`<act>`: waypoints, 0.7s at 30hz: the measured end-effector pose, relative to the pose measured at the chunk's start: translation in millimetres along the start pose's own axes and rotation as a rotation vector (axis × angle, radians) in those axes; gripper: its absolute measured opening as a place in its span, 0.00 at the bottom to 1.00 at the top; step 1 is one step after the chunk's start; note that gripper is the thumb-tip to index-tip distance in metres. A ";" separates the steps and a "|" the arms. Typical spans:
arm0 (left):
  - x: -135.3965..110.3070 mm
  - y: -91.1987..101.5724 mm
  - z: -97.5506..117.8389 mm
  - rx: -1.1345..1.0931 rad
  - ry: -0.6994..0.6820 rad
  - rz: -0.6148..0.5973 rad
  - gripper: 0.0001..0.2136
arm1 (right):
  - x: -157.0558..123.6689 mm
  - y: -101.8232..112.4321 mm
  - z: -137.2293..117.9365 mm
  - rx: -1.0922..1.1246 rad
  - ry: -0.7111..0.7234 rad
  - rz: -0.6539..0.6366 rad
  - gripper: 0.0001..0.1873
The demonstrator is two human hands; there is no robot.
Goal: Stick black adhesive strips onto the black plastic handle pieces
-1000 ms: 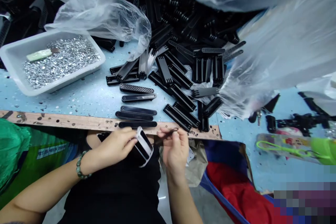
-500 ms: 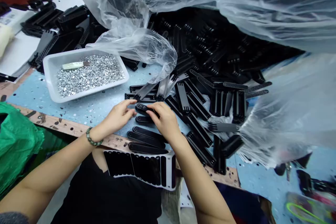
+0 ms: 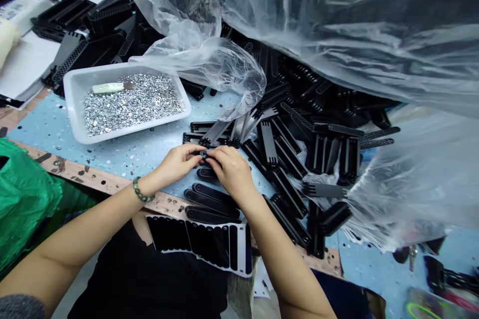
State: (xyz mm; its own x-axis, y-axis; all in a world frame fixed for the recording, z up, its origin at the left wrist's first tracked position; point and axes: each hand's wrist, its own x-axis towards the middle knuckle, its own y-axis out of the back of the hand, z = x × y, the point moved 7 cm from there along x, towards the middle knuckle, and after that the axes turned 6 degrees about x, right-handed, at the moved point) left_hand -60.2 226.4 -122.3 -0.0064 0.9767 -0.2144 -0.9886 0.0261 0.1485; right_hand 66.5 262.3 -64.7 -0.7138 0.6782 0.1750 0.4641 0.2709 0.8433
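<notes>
Just above the table, my right hand (image 3: 234,172) grips a small black plastic piece (image 3: 204,154) with rounded end between thumb and fingers. My left hand (image 3: 174,164), with a beaded bracelet at the wrist, pinches that end from the other side. Most of the piece is hidden behind my fingers. Below my hands lie several long black strips (image 3: 213,195) with rounded ends, roughly side by side. Against my front, a white-backed sheet (image 3: 245,251) carries black strip-shaped stickers. Left of my hands, a white tray (image 3: 77,109) holds many tiny shiny metal pieces and a pale-handled brush (image 3: 108,88).
Slotted black plastic parts (image 3: 288,192) lie piled to the right and spill from a large clear plastic bag (image 3: 337,55). More black parts (image 3: 108,25) are heaped at the back left beside papers (image 3: 33,67). A green sack (image 3: 26,204) sits at the near left.
My left hand has moved right and its fingers have closed on the end of the black piece. The view has shifted slightly, and the upper plastic bag hangs lower over the pile.
</notes>
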 end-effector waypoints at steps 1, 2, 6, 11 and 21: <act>-0.2 -0.9 0.0 -0.013 0.014 -0.013 0.15 | 0.0 -0.2 0.0 0.003 0.003 0.002 0.10; -0.4 -1.5 -0.1 -0.021 0.024 -0.023 0.15 | 0.1 0.0 0.0 0.010 0.006 0.008 0.10; -0.5 -2.6 -1.9 -0.022 0.049 -0.035 0.15 | 0.5 0.5 -3.2 0.046 0.028 0.023 0.08; 1.3 -3.8 -1.8 -0.059 0.069 -0.011 0.12 | -3.8 3.3 -5.9 -0.041 0.004 -0.012 0.09; -2.6 -4.6 -3.9 -0.047 0.097 -0.047 0.16 | -27.9 20.1 25.9 0.203 -0.125 0.037 0.07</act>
State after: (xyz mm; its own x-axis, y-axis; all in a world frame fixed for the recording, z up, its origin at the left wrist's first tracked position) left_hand -56.2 222.9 -126.2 0.0279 0.9495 -0.3126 -0.9941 0.0591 0.0911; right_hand 109.3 266.5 -65.8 -0.6293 0.7664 0.1289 0.5940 0.3674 0.7156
